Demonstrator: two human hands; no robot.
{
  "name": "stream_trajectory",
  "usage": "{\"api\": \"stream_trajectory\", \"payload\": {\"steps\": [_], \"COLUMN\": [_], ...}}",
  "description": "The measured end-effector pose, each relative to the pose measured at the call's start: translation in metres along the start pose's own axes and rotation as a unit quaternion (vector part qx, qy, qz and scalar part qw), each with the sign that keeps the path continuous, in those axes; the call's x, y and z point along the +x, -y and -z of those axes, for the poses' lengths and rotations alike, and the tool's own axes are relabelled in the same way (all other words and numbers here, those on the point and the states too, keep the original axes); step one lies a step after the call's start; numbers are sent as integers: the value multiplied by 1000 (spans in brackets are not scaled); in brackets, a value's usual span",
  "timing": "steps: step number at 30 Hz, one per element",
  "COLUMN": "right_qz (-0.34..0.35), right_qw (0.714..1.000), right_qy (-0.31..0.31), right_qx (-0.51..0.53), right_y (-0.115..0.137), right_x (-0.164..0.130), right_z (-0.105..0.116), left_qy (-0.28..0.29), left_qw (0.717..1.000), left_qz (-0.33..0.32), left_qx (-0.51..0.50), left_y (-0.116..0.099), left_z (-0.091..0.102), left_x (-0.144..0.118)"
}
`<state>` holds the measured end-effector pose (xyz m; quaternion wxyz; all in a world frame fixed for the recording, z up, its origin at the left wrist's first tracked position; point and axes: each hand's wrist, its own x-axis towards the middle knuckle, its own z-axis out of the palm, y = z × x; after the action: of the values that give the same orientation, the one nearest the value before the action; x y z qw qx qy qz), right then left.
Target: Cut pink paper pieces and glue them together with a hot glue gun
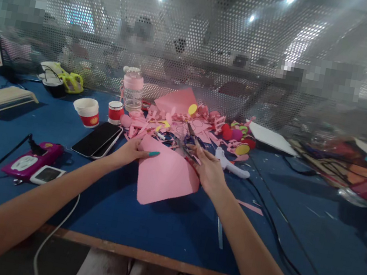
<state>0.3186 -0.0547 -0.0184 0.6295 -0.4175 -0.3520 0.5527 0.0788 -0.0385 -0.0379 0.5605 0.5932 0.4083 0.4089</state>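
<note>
two bare arms reach over a blue table (120, 212). the left hand (129, 151) pinches the left edge of a pink paper sheet (164, 174), thumb on top, lifting it off the table at the centre. the right hand (208, 168) grips scissors (187, 145) at the sheet's far right edge. just beyond lies a pile of pink paper scraps (171, 123). two phones (98, 139) and two paper cups (86, 112) sit to the left.
</note>
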Motion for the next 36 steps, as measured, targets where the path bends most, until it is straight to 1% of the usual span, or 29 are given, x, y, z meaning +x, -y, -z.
{"api": "stream_trajectory", "payload": {"steps": [2,4,7,11,13,16,18,24,27,32,36], "right_qz": [-59,-70,-65,-71,-76,-106,-117,-114,-119,-129,-134], "right_qw": [997,996,997,996,996,994,992,991,989,988,988], "right_qy": [44,59,49,36,27,13,16,24,27,16,32], "right_qx": [0,7,14,30,38,39,46,69,79,86,71], "right_y": [-1,-5,-12,-22,-24,-27,-29,-35,-34,-27,-25], "right_x": [-2,-4,-7,-10,-11,-12,-12,-13,-13,-16,-19], "right_z": [-2,-5,-10,-16,-17,-19,-19,-23,-24,-26,-28], "left_qy": [10,38,74,106,111,116,123,136,135,154,155], "left_qw": [1000,998,994,991,991,991,990,989,990,986,985], "left_qz": [13,41,75,82,78,69,62,52,48,61,70], "left_qx": [9,6,7,-1,-9,-18,-19,11,6,-17,-22], "left_y": [-2,-5,-6,-4,-3,-2,-2,3,5,4,2], "left_z": [0,0,-3,-8,-9,-10,-11,-13,-13,-14,-15], "left_x": [-2,-4,-7,-8,-8,-8,-9,-8,-8,-8,-8]}}
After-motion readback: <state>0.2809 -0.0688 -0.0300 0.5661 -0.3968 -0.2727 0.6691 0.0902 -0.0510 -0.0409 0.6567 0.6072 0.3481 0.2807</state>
